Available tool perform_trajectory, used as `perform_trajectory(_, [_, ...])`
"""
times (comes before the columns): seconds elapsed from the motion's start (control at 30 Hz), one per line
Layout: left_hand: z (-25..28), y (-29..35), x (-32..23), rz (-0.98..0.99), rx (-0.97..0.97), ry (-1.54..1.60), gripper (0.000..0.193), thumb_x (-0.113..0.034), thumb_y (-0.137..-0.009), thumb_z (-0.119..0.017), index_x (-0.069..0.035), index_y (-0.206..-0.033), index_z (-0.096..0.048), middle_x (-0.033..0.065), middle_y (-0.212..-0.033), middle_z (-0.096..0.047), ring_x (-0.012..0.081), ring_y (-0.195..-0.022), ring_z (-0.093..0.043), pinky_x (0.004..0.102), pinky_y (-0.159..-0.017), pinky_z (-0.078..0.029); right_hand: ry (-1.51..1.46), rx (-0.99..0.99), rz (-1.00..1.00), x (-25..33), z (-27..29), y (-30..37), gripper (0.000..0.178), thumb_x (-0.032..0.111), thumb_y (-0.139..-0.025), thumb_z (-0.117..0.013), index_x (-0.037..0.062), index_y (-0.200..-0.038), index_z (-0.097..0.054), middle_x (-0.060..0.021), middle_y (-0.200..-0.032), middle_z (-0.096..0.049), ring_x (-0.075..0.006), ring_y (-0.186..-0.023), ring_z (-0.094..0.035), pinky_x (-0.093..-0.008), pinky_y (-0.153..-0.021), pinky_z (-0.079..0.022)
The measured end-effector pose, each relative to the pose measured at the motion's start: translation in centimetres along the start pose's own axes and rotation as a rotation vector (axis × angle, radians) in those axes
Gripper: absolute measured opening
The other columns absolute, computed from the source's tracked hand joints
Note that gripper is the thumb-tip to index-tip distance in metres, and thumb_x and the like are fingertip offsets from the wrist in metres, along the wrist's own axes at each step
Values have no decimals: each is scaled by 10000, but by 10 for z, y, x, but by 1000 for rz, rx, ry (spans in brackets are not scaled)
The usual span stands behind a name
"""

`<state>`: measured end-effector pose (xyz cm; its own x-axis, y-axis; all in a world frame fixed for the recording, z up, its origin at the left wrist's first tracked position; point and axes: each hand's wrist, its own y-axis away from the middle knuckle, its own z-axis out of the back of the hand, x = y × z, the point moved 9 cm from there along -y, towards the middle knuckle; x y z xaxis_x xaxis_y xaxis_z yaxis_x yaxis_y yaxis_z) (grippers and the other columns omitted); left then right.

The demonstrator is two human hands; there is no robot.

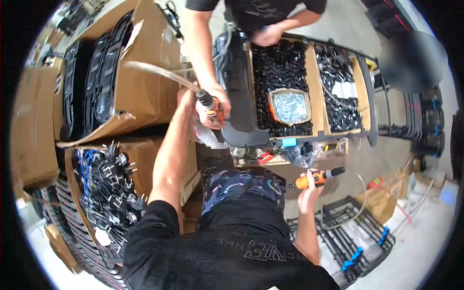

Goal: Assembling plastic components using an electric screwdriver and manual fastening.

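Observation:
My right hand (309, 193) is closed around an orange and black power screwdriver (305, 181), held out to the right with its black end pointing right. My left hand (186, 99) reaches forward beside a co-worker's hand (220, 112), which grips another orange and black power screwdriver (207, 100). A clear hose (164, 72) runs across at my left fingers; blur and overlap hide whether they grip it. Just right of these hands lies a long black plastic panel (240, 108) with a grille. The co-worker's other hand (268, 36) is at the panel's far side.
Cardboard compartments hold small black parts (278, 65), with a tub of screws (291, 107) on top. At left stand a box of black panels (104, 72) and a box of cables with plugs (111, 188). Black metal frames (338, 227) lie at lower right near a hose (360, 208).

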<state>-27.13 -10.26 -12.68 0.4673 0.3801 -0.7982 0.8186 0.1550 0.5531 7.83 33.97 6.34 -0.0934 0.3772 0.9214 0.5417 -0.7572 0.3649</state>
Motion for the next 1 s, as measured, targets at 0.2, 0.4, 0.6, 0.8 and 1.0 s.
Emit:
perform_trajectory(0.2, [8,15,-46,-115,-145,-39,162,-197,-895,-627,-36,-908,-616,72,-768,-617,160,-591,-563,316,-488,-435,259,-180,141,-54,116,-39,240,-14,-816,-686,25,-1025,-574,-65,-951,-598,-165,-814,-598,-322,-732,-515])
perform_trajectory(0.4, [89,88,42,63,-337,-185,226,-104,-913,-568,-13,-1112,-622,136,-891,-670,211,-681,-626,313,-559,-502,135,-217,123,-137,206,-121,328,-122,-761,-670,22,-1043,-587,-27,-853,-580,-131,-778,-566,-304,-729,-513])
perform_trajectory(0.6, [210,216,128,481,-255,-722,100,-187,-861,-561,-98,-832,-598,21,-754,-568,131,-642,-509,266,-524,-410,247,-324,35,-255,270,-246,187,-18,-725,-675,52,-893,-632,-13,-814,-629,-107,-766,-591,-292,-691,-504])
perform_trajectory(0.8, [211,369,176,600,-165,-686,106,-120,-830,-552,-106,-727,-571,-4,-631,-516,103,-520,-461,254,-455,-343,399,-373,-3,-282,251,-279,155,137,-780,-647,46,-884,-578,-33,-829,-626,-231,-692,-575,-377,-605,-440])
perform_trajectory(1.0, [180,384,199,591,-41,-893,66,-82,-849,-560,-39,-847,-610,45,-732,-583,168,-636,-565,267,-536,-444,-718,-385,-382,-340,285,-295,96,220,-836,-588,129,-835,-558,-14,-751,-540,-172,-644,-515,-320,-581,-444])
